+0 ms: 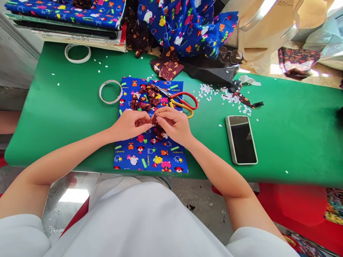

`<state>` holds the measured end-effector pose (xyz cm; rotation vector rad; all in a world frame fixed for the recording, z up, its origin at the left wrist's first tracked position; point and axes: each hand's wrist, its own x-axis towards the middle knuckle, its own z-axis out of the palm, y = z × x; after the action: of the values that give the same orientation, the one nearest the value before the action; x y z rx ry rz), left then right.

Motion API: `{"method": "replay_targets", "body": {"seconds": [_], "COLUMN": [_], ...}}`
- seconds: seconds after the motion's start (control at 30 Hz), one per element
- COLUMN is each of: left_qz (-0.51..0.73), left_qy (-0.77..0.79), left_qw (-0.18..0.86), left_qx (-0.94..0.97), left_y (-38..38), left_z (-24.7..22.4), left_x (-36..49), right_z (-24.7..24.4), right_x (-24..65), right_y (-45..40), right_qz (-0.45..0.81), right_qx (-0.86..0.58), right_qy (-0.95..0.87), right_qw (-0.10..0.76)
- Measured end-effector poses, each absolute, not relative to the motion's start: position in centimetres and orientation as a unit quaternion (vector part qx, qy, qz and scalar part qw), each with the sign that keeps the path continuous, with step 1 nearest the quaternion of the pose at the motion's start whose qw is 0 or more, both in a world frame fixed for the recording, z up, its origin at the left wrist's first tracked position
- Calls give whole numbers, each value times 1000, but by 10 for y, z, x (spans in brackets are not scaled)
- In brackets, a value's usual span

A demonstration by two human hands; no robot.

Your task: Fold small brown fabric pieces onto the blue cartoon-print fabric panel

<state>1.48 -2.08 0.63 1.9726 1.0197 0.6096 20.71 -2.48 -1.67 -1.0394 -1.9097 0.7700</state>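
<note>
A small brown fabric piece (pixel 154 119) is pinched between my two hands over a blue cartoon-print cloth (pixel 139 159). My left hand (pixel 130 125) grips its left side with thumb and fingers together. On the other side, my right hand (pixel 175 125) holds it with the fingertips. Several brown patterned fabric pieces (pixel 146 98) lie on the cloth just beyond my hands, and a dark bunched piece (pixel 160 132) is partly hidden beneath my right hand. Scissors with red and yellow handles (pixel 184 101) rest at the cloth's upper right, blades pointing up and left.
Two tape rolls (pixel 110 92) lie left of the cloth on the green table (pixel 80 125). A phone (pixel 242 140) is at the right, below white scraps (pixel 207 90). Books (pixel 80 39), blue fabric (pixel 182 28) and glasses (pixel 236 56) line the back.
</note>
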Motion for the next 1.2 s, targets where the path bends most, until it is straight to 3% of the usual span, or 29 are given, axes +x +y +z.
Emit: {"method": "replay_targets", "body": {"seconds": [0.23, 0.4, 0.5, 0.7, 1.2], "left_qz": [236, 243, 240, 234, 236], "left_qy": [416, 421, 421, 423, 415], "left_qw": [399, 398, 398, 396, 414], "left_qx": [782, 778, 779, 781, 775], "left_y": [-19, -18, -18, -18, -18], "left_z": [6, 4, 4, 5, 6], "left_x": [14, 14, 14, 14, 14], "right_z": [-7, 1, -3, -17, -12], "right_x": [211, 251, 287, 328, 322], "right_y": [-19, 11, 34, 56, 53], "right_qz": [254, 101, 17, 68, 21], "right_qx": [-417, -528, -620, -740, -739], "right_qy": [-767, -727, -683, -601, -587], "right_qw": [418, 427, 385, 294, 331]}}
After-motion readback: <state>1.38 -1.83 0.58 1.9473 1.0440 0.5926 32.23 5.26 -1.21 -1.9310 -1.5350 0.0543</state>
